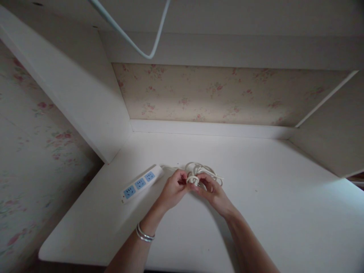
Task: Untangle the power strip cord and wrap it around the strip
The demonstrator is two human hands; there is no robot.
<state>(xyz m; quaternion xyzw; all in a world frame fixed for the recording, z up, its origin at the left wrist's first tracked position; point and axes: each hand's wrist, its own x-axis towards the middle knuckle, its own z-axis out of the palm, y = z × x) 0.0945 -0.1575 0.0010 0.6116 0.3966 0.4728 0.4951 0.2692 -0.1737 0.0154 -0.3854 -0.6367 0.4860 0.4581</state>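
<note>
A white power strip (139, 185) with blue socket faces lies at a slant on the white desk, left of my hands. Its white power cord (203, 168) runs from the strip's far end into a loose, looped bundle at the middle. My left hand (176, 186) pinches the near part of the bundle from the left. From the right, my right hand (212, 189) grips the same part, thumb and fingers closed on the cord. Both hands meet around a small knot of loops, so the cord's plug cannot be made out clearly.
The white desk (270, 212) spreads around my hands, with a raised back edge and floral wallpaper behind. A side panel (85, 87) stands at the left and another (335, 125) at the right. A pale cable (150, 53) hangs down from above.
</note>
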